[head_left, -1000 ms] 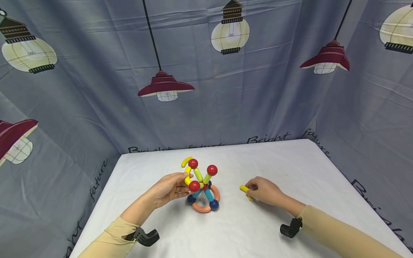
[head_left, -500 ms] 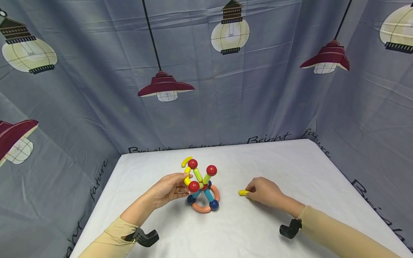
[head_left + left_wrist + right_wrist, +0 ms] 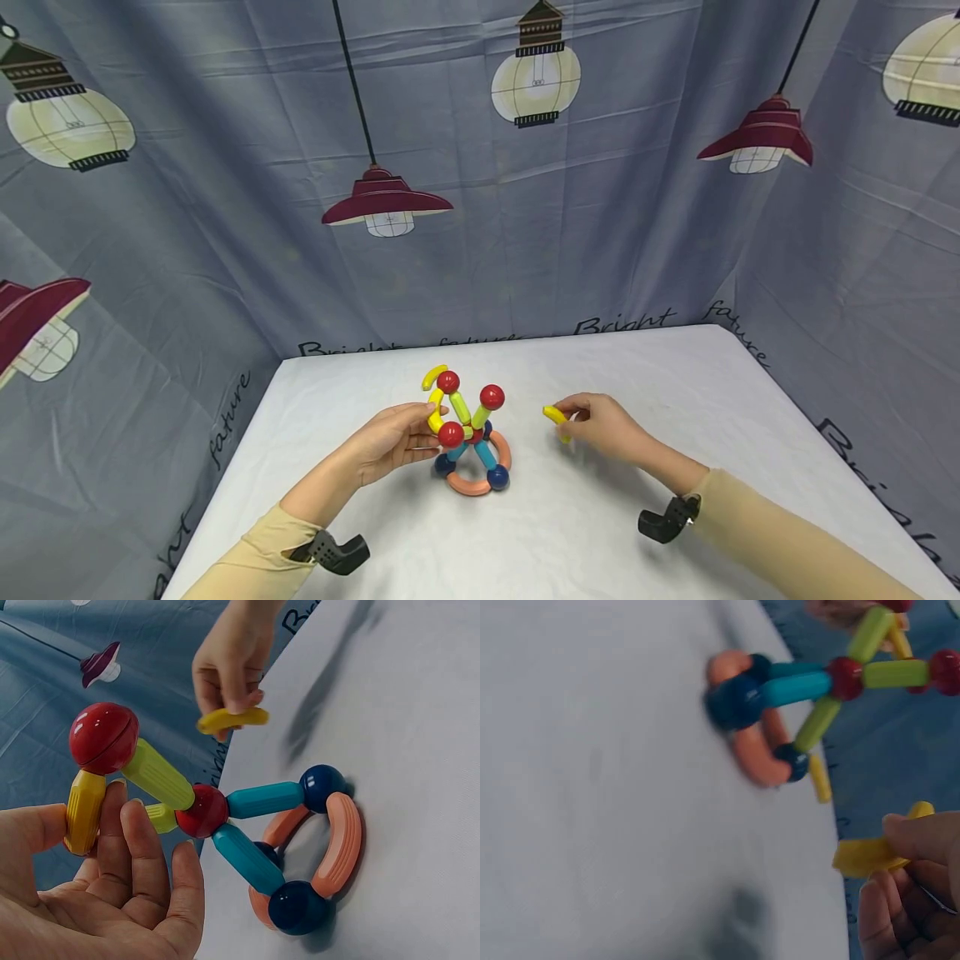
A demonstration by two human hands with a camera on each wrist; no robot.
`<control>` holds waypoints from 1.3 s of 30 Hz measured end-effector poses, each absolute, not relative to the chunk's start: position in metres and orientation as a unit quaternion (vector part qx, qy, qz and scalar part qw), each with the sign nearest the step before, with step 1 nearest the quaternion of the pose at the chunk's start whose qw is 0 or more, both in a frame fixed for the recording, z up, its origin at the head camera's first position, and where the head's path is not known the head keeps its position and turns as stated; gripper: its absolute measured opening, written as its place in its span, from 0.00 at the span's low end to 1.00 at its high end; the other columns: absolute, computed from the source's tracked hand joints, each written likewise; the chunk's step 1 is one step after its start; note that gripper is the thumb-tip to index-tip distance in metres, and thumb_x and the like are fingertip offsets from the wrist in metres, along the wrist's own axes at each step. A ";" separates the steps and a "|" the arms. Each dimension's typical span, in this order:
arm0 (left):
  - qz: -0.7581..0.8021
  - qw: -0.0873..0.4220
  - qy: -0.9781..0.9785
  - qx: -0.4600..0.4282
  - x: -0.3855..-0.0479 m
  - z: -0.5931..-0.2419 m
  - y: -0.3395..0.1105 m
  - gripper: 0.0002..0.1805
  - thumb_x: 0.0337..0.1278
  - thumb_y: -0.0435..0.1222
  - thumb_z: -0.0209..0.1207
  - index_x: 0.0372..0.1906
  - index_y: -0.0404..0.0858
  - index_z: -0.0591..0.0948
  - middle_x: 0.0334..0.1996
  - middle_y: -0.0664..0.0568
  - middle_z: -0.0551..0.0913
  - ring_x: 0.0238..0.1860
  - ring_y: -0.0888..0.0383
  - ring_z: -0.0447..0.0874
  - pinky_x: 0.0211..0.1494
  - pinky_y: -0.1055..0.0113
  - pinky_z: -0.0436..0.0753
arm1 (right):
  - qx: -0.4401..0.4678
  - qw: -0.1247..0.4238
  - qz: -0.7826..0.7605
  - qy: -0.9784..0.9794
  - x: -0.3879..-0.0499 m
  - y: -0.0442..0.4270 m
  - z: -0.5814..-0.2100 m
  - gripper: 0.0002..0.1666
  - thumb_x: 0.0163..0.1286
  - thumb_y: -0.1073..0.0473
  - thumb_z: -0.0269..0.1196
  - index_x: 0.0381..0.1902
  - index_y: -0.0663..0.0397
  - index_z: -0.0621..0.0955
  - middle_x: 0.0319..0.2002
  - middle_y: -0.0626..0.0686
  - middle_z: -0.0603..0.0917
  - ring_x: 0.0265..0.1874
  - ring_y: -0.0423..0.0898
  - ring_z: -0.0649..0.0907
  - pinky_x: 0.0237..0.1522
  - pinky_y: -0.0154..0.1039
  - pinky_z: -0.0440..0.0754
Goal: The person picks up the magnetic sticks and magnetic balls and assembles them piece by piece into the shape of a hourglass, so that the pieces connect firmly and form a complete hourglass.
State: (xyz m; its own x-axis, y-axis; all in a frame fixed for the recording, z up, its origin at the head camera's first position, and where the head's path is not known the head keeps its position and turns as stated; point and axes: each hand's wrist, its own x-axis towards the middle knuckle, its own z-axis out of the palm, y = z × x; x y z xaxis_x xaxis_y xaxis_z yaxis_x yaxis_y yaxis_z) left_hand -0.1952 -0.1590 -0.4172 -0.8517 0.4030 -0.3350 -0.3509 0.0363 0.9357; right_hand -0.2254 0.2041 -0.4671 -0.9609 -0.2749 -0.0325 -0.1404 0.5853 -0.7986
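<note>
A toy structure of magnetic balls and sticks stands on the table. Its base is a ring of salmon curved sticks (image 3: 342, 844) and dark blue balls (image 3: 497, 477). Blue sticks (image 3: 264, 801) rise to a central red ball (image 3: 201, 811), from which light green sticks (image 3: 460, 407) reach to outer red balls (image 3: 492, 397). With thumb and fingers, my left hand (image 3: 396, 437) pinches a yellow curved stick (image 3: 84, 810) that joins the structure's outer red balls. Apart from the structure, to its right, my right hand (image 3: 606, 427) pinches another yellow curved stick (image 3: 864, 856) above the table.
A loose yellow curved stick (image 3: 433, 377) lies behind the structure on the white table (image 3: 645, 367). Black wrist cameras (image 3: 339, 553) sit on both forearms. A grey-blue curtain (image 3: 600, 208) printed with lamps hangs around the table's back and sides.
My right hand has turned its yellow curved stick, then raised it and moved a little left and away from me. The left hand and the structure have stayed nearly still.
</note>
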 end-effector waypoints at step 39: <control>0.698 0.272 0.663 0.012 -0.194 -0.419 -0.161 0.22 0.76 0.47 0.55 0.58 0.33 0.78 0.40 0.49 0.87 0.44 0.53 0.87 0.62 0.52 0.80 | -0.010 0.224 -0.741 0.633 -0.243 0.150 -0.420 0.27 0.72 0.51 0.68 0.56 0.66 0.75 0.39 0.55 0.86 0.35 0.45 0.85 0.35 0.30 0.82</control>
